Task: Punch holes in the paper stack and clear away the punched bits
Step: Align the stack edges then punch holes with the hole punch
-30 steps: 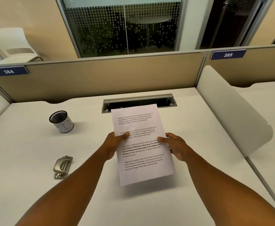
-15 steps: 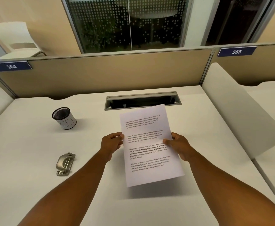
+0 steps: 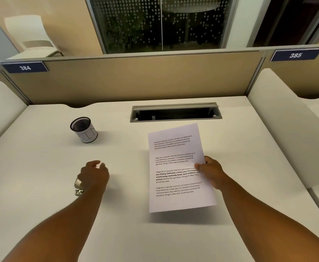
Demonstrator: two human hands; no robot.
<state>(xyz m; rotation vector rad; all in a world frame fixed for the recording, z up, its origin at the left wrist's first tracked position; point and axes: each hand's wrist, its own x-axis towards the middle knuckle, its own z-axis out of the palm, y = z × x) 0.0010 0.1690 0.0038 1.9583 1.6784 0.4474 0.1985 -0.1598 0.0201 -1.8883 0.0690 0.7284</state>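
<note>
Right of metal hole punch (image 3: 78, 186): printed paper stack (image 3: 177, 169), unpunched, pinched at edge by right hand (image 3: 210, 172), raised off desk (image 3: 41, 167). Left hand (image 3: 94, 174) over punch, fingers curled; grasp indeterminate. Mesh cup (image 3: 83, 129) beyond punch. Punching, bit clearing outstanding.

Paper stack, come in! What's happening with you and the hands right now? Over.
Right hand holds paper stack by its edge, off the desk. Left hand over the hole punch, grip unclear. No holes visible. Path clear.
</note>
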